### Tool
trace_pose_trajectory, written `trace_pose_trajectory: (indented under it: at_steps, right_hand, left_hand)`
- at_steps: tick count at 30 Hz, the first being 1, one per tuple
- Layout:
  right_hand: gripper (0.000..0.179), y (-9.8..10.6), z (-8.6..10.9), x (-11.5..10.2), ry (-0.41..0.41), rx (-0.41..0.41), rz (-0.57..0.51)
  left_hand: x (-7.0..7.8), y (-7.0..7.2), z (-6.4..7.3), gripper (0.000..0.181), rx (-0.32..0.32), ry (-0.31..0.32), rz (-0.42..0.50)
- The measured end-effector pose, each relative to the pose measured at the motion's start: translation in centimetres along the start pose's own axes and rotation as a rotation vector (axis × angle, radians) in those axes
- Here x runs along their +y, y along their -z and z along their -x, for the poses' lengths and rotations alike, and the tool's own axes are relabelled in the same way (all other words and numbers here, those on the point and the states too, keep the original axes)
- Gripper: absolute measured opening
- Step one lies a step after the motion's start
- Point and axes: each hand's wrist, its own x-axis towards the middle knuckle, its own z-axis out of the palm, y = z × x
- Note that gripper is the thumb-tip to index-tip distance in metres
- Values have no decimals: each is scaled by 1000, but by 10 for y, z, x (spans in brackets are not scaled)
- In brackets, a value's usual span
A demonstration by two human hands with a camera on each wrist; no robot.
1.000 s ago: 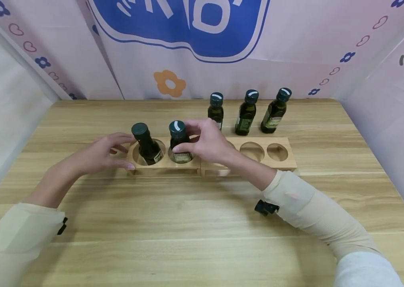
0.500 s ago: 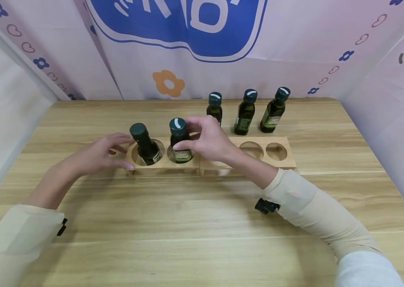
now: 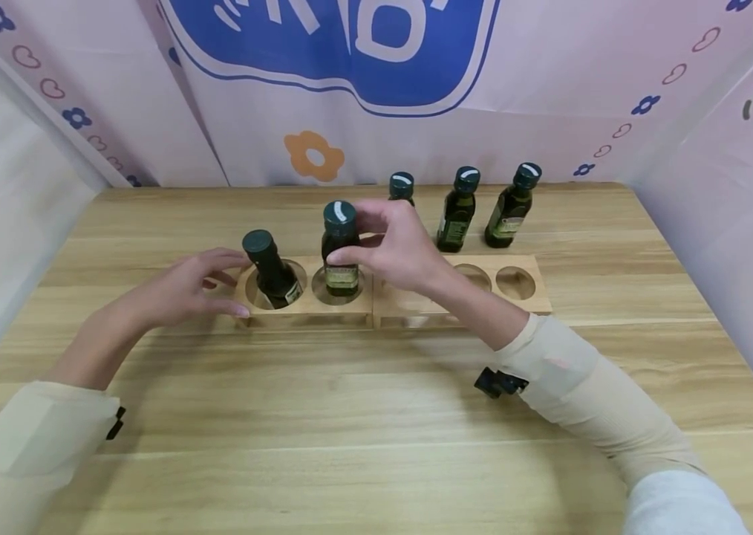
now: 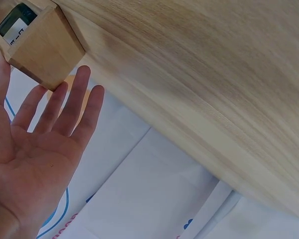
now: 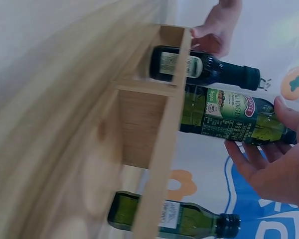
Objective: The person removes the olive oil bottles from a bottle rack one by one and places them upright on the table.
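My right hand (image 3: 399,249) grips a small dark green olive oil bottle (image 3: 341,279) near its neck, thumb in front and fingers behind. The bottle is upright over the second hole from the left in the wooden rack (image 3: 390,305). In the right wrist view, that bottle's (image 5: 229,112) base is about level with the rack's top board. A second olive oil bottle (image 3: 272,275) leans in the leftmost hole. My left hand (image 3: 183,290) spans the rack's left end, its thumb at the front corner. In the left wrist view the left hand's fingers (image 4: 77,97) are spread and nearly straight, with fingertips touching the wood.
Behind the rack stand more olive oil bottles: one (image 3: 401,184) partly hidden by my right hand, one (image 3: 457,219) in the middle and one (image 3: 510,215) at the right. A printed cloth wall (image 3: 249,134) closes off the back of the wooden table (image 3: 363,423).
My right hand has raised its bottle out of the second hole, moving slightly right and back. The left hand and the leaning bottle stay put.
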Motion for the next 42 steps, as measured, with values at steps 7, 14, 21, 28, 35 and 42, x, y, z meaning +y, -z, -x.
trace_pose_trajectory:
  at_steps: [7, 14, 21, 28, 35, 42]
  right_hand:
    - [41, 6, -2, -11, 7, 66, -49]
    - [39, 7, -4, -19, -6, 100, -56]
    - [38, 9, -11, -19, 19, 122, -58]
    - [40, 11, -20, -19, 20, 131, -10]
    - [46, 11, -30, -13, 4, 145, 12]
    - [53, 10, -37, -8, -41, 153, 19]
  left_hand:
    - [2, 1, 0, 78, -3, 1, 1]
    - [2, 0, 1, 78, -1, 0, -4]
    - [2, 0, 1, 78, 1, 1, -6]
    - [2, 1, 1, 78, 2, 3, -17]
    - [2, 1, 1, 78, 0, 5, -20]
    - [2, 1, 2, 78, 1, 10, -18]
